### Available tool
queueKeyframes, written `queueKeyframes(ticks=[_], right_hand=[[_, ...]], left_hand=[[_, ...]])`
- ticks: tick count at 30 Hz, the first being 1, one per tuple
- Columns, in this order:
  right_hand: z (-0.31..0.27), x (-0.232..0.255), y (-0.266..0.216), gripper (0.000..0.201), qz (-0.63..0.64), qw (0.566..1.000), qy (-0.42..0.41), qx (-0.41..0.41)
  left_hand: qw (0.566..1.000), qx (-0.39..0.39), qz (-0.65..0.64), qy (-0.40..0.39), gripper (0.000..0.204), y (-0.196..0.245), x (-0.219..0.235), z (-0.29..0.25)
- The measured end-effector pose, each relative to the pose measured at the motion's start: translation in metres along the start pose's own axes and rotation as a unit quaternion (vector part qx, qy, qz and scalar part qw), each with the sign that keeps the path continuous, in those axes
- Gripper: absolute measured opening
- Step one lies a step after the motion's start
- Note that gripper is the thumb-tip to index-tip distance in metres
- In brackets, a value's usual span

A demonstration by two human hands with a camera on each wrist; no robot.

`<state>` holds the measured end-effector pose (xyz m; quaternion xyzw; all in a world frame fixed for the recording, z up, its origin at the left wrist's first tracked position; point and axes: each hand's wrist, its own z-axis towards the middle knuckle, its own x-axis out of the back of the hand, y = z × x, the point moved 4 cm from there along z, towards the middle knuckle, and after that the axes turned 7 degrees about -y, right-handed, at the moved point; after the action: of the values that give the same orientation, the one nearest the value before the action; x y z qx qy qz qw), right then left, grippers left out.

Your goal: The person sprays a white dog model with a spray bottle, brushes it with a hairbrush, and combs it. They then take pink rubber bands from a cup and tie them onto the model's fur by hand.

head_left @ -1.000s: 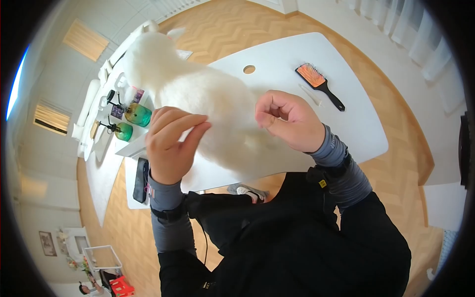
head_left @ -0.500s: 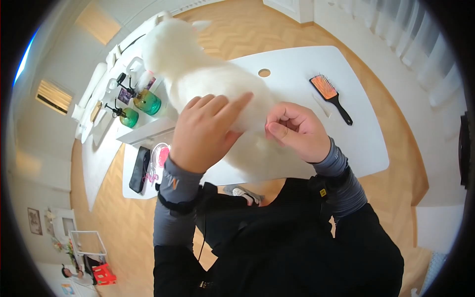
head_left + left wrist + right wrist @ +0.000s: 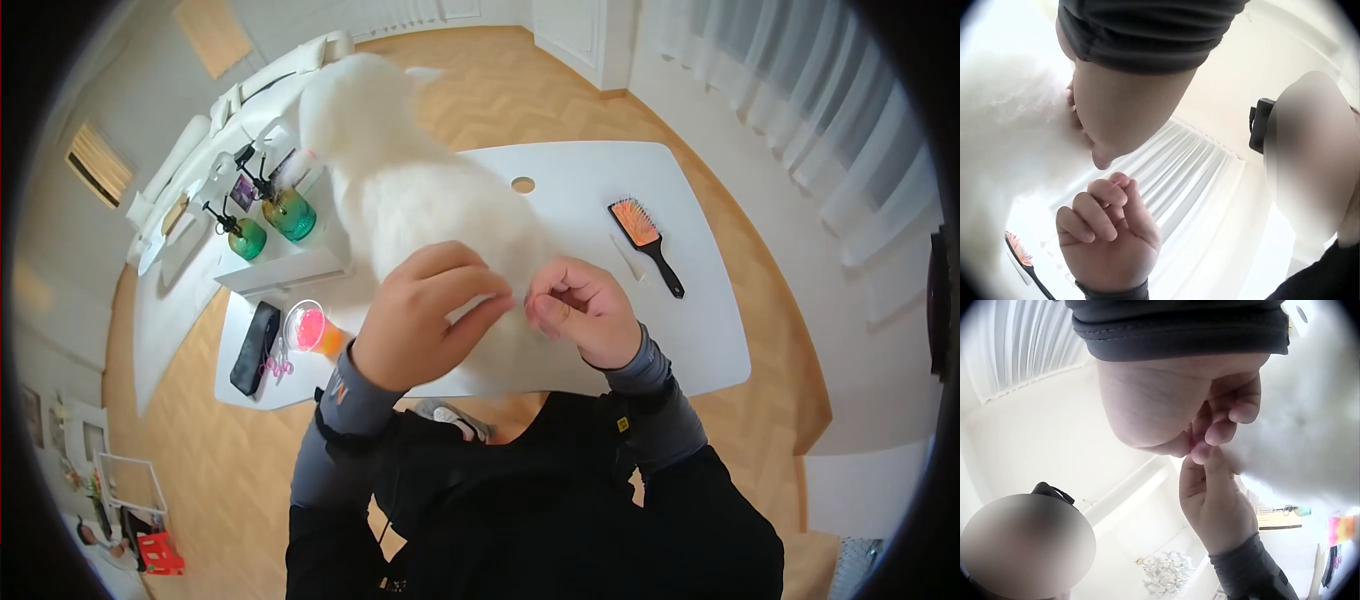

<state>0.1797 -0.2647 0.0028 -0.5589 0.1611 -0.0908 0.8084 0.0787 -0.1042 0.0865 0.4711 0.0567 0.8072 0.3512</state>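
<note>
A white furry animal [image 3: 420,200] is on the white table in front of me, its head away to the far left. Over its back, my right hand [image 3: 590,310] has its fingers curled and pinches a tiny pink thing [image 3: 1119,184] between thumb and index finger; its kind is too small to tell. My left hand [image 3: 430,315] comes in from the other side, thumb and index fingertips almost together. In the right wrist view, the left fingertips are right at the right hand's fingertips [image 3: 1202,453]. Nothing shows plainly between the left fingers.
A black paddle brush [image 3: 645,245] with an orange pad lies on the right of the table [image 3: 700,340], beside a thin pale comb-like strip [image 3: 629,258]. At the left are green spray bottles [image 3: 290,215], a black case [image 3: 255,348], pink-handled scissors [image 3: 277,362] and a clear cup [image 3: 310,328].
My left hand has swung from the animal's left side toward my right hand, its index finger stretching out and then bending back to the thumb. The camera view has shifted.
</note>
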Motion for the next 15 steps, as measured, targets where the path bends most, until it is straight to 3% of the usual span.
queueKeyframes(ticks=[4, 6, 8, 15], right_hand=[[-0.003, -0.002, -0.004, 0.009, 0.015, 1.000, -0.011, 0.000], [-0.003, -0.007, -0.008, 0.008, -0.005, 0.999, -0.018, 0.027], [-0.003, -0.013, -0.009, 0.006, -0.040, 0.998, -0.024, 0.041], [0.003, -0.024, -0.010, 0.005, -0.128, 0.983, -0.064, 0.118]], left_hand=[[0.995, 0.036, -0.084, 0.029, 0.018, 0.011, 0.010, -0.025], [0.977, 0.108, -0.169, 0.075, 0.021, 0.007, 0.003, -0.043], [0.959, 0.155, -0.230, 0.053, 0.024, 0.010, -0.012, -0.054], [0.949, 0.165, -0.262, 0.054, 0.019, 0.011, -0.034, -0.061]])
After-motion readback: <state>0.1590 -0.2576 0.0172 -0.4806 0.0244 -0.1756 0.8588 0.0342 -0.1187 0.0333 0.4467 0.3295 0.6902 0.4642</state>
